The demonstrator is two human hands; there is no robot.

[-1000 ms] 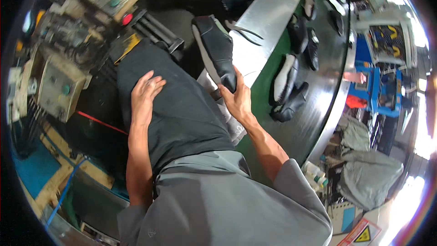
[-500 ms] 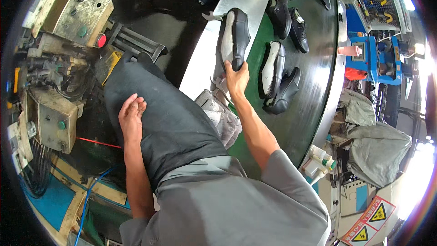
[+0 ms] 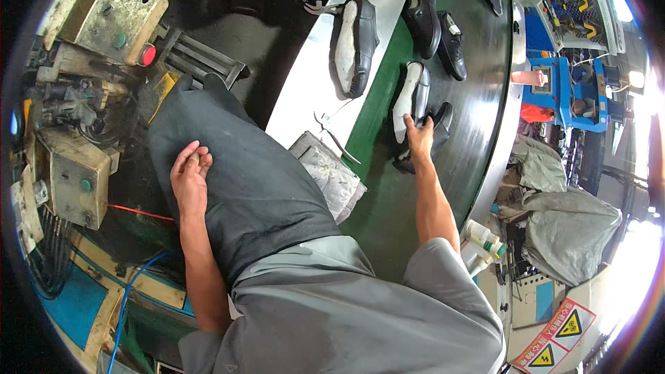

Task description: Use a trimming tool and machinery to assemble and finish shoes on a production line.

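Your right hand (image 3: pixel 420 140) is at the pale-bottomed black shoe (image 3: pixel 407 93), on the belt (image 3: pixel 481 100) right of the steel ledge (image 3: pixel 298 90).
Thumb's at its near end; fingers partly hidden, can't tell if you're gripping. Your left hand (image 3: pixel 189 183), left of the ledge, is loosely curled, looks empty. Shoe's likely light, springy upper, firmer bottom, slick: pinch both at the near end. Versus half a second ago, you're off the second black shoe (image 3: pixel 363 48), now unheld on the ledge.
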